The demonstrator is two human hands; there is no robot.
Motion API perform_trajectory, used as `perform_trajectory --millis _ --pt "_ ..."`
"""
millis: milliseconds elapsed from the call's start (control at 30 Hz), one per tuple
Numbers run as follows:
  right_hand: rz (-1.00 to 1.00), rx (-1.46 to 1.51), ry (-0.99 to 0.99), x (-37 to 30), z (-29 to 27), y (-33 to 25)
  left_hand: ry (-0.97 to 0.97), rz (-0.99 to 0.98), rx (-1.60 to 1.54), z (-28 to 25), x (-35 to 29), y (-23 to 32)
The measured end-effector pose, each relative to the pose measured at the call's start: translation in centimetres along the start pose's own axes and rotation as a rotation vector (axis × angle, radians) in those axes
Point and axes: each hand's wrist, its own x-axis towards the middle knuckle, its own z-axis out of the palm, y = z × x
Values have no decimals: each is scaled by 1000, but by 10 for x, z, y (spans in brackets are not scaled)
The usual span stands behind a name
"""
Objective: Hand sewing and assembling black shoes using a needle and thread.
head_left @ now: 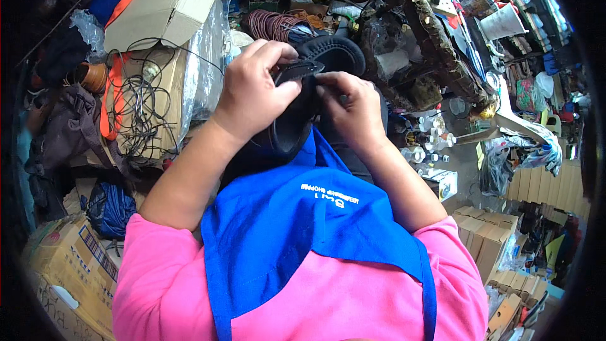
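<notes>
At twelve o'clock from our blue apron (271, 233) we have a black padded article (306, 106). Our left hand's (254, 85) grip pinches its flap; our right hand (355, 110) pinches just beside. We judge it light, soft, best held by the stitched rim (338, 44).

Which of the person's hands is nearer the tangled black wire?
Left. The left hand is to the right of the tangled black wire; the right hand is farther right still.

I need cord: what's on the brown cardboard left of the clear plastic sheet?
Tangled thin black cords, a rounded pale object and an orange strap. Cardboard shows between; covered patches don't.
</notes>
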Motion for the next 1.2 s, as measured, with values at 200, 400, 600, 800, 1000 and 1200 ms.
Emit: perform_trajectory --millis 200,400,600,800,1000,1200 --pt "309 632 -76 -11 -6 2 87 212 29 -2 -18 8" --pt "450 1041 -261 -13 -1 25 101 242 -19 2 -24 8" --pt "402 1079 -322 -12 7 42 104 213 -78 7 -30 -2" --pt "419 1112 -301 -10 9 46 105 189 -81 11 -27 1" --pt "363 1096 -247 -12 10 43 -30 171 -42 6 -27 15" --pt "306 960 -169 -8 -1 23 -54 177 34 7 -23 18"
